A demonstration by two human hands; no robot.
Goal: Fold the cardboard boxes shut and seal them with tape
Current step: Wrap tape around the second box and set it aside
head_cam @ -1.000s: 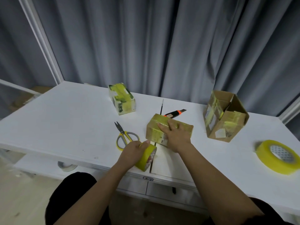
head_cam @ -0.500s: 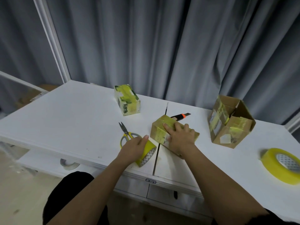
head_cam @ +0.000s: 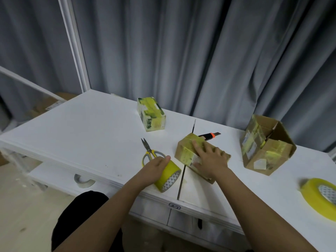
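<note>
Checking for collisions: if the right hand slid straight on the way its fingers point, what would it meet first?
The right hand, flat on the small box, points up-left; beyond the box's far corner, probably the taped carton, though depth is unclear.

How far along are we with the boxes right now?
Done: the small box at the back looks closed and taped. In hand: the right hand presses flat on the middle box, while the left hand grips the tape roll. Left: the large box on the right has its flaps open.
</note>
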